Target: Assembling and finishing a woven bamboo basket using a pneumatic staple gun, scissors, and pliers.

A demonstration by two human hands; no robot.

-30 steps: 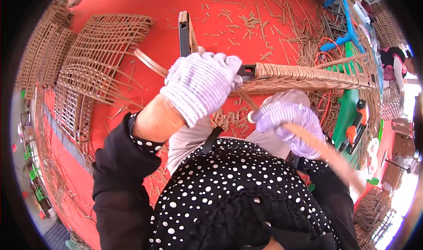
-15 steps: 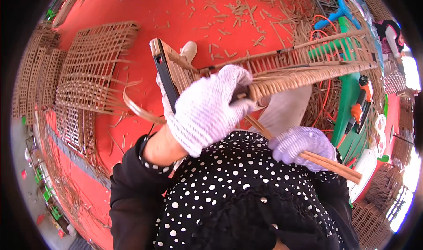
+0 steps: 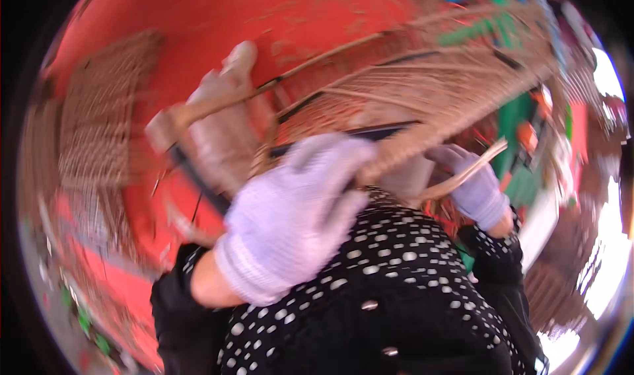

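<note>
A brown woven frame (image 3: 449, 125), its edge wrapped in strips and its inside laced with slats, lies across my lap. My left hand (image 3: 294, 220), in a white knitted glove, is closed round the near end of the wrapped edge. At the right, under that edge, my right hand (image 3: 479, 191) wears the same kind of glove and is closed on a flat brown strip (image 3: 487, 159). The strip bends down toward my lap, and its far end points up to the right. Motion smears the picture, and the right fingertips are partly hidden behind the frame.
A woven brown panel (image 3: 99, 120) lies on the red floor (image 3: 198, 18) at the left. At the right are a green board (image 3: 526, 187) and a blurred orange tool (image 3: 527, 137). My outstretched leg ends in a pale shoe (image 3: 240, 59).
The frame has turned, showing more of its laced inside. My left hand has moved down and left with it. My right hand has gone up toward the frame, and the strip is now bent.
</note>
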